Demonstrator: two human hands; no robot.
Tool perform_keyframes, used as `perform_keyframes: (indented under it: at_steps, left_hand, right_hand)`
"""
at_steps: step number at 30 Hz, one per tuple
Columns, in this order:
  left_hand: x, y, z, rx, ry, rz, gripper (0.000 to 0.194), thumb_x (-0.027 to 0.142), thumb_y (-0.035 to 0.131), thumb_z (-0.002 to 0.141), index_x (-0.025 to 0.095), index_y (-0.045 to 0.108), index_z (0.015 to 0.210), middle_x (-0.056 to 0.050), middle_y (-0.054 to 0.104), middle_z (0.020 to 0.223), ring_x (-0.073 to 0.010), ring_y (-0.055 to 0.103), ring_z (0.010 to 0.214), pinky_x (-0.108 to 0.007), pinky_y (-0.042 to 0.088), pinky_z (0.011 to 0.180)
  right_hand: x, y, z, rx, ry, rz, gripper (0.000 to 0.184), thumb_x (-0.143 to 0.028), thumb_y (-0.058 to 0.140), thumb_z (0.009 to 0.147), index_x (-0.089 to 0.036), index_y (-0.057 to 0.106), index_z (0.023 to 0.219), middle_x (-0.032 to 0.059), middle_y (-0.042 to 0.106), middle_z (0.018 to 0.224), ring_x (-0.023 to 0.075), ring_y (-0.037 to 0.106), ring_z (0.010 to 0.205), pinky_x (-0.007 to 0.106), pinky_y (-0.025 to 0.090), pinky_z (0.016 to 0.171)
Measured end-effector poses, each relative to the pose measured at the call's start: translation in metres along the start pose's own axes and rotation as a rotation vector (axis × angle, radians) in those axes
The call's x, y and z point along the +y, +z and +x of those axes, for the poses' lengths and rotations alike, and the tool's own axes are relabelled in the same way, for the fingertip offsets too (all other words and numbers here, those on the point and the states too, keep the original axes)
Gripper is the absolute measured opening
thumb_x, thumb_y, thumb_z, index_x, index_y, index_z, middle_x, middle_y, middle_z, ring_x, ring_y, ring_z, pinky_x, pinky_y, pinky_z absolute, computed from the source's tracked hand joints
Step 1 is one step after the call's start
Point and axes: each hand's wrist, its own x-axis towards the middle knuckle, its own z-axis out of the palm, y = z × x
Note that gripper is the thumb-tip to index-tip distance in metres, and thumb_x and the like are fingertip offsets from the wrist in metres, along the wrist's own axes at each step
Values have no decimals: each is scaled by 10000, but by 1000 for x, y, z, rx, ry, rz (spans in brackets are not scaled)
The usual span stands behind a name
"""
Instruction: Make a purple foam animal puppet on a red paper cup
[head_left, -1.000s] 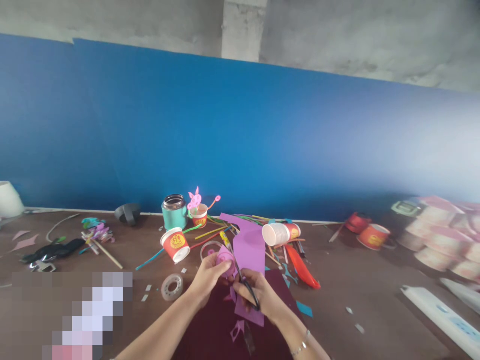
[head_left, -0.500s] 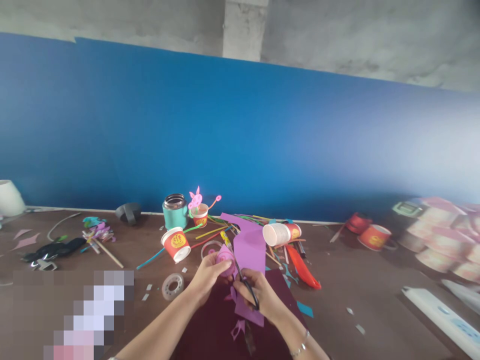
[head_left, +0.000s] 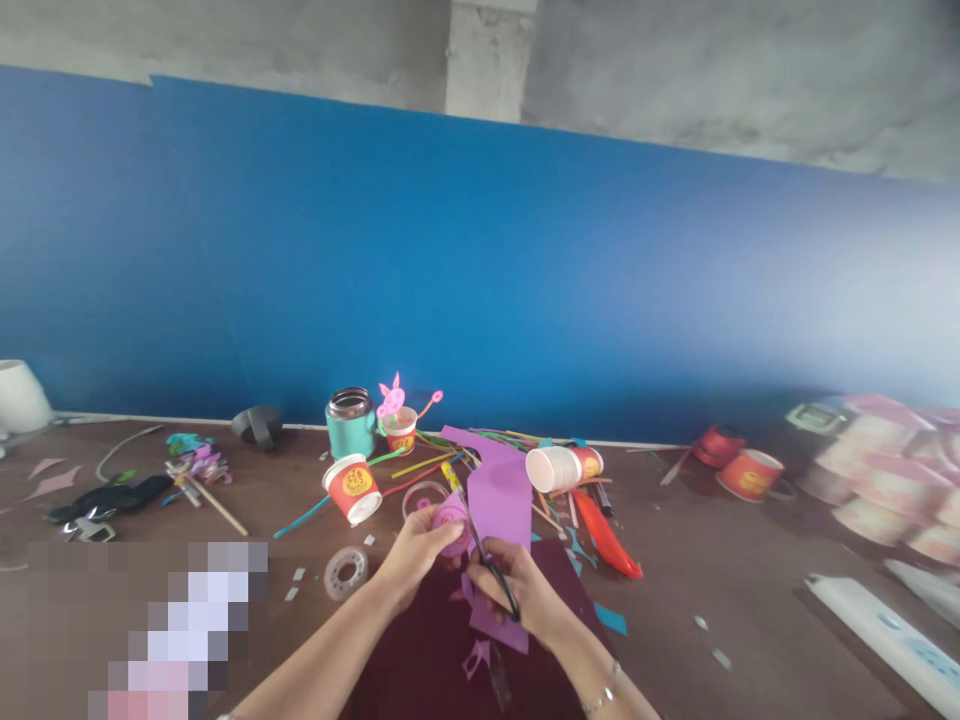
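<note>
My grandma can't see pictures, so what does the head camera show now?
A left hand holds a small purple piece while a right hand holds scissors against it. Around them are purple paper, red cups and clear tape.

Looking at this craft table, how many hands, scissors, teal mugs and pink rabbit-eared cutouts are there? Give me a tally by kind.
Hands: 2 (left hand, right hand)
Scissors: 1
Teal mug: 1
Pink rabbit-eared cutout: 1
Total: 5
</note>
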Motion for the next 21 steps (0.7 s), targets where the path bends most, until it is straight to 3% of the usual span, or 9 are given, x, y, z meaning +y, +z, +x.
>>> perform_keyframes:
  at_steps: [11, 18, 21]
  left_hand:
    - [3, 0, -1, 26, 5, -11, 307, 397, 741, 630, 116, 635, 688, 15, 561, 519, -69, 436, 449, -205, 335, 463]
    - [0, 1, -1, 25, -6, 17, 312, 403, 749, 605, 123, 611, 606, 18, 530, 481, -70, 405, 431, -214, 309, 453]
    - [1, 1, -1, 13, -8, 26, 307, 401, 747, 603, 125, 613, 612, 15, 535, 481, -72, 404, 431, -215, 310, 454]
  right_hand:
    - [-6, -2, -1, 3, 0, -21, 363, -470, 688, 686, -162, 497, 672, -99, 399, 390, 35, 334, 298, 152, 261, 300]
    - [-2, 0, 0, 0, 9, 22, 396, -512, 684, 675, -159, 510, 719, -77, 466, 428, 60, 420, 339, 168, 345, 338]
    - [-3, 2, -1, 10, 2, 1, 400, -518, 680, 675, -162, 498, 699, -89, 433, 416, 49, 394, 328, 161, 325, 329]
